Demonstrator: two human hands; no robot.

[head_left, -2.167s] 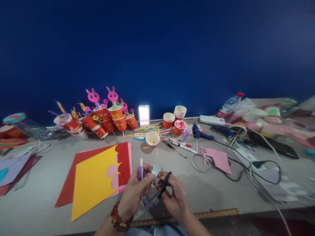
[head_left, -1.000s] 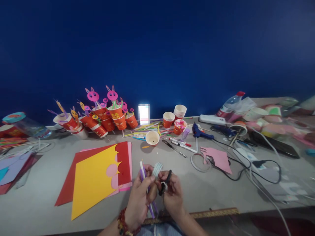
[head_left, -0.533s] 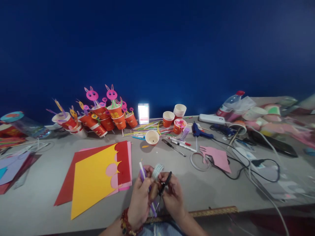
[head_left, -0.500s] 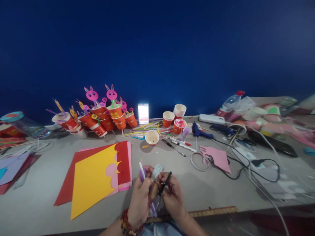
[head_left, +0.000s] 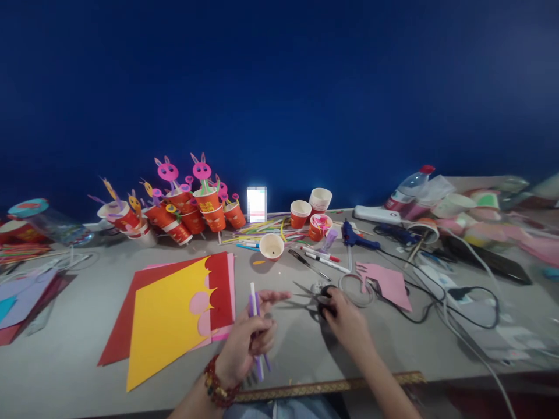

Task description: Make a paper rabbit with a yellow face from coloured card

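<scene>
My left hand (head_left: 255,334) is closed round a white stick (head_left: 252,291) with purple strips (head_left: 258,364) beside it. Its index finger points out to the right; whether anything tiny sits on the fingertip is too small to tell. To the right, low over the table, my right hand (head_left: 345,320) grips black-handled scissors (head_left: 308,294), their blades parted and aimed left. A pale tape roll (head_left: 318,286) shows just behind the scissors, partly hidden by them. The paper cup (head_left: 271,247) beyond my hands stands upright.
Yellow and red paper sheets (head_left: 170,320) lie at left. Decorated red cups (head_left: 209,215) stand behind them. Pens (head_left: 323,259), a blue glue gun (head_left: 358,238), pink paper (head_left: 388,285) and cables (head_left: 419,317) spread across the right. The table's front edge has a patterned strip (head_left: 349,384).
My hands have come apart. My right hand has moved right with the scissors, and the tape roll has gone from between my hands to beside the scissors. My left index finger has straightened.
</scene>
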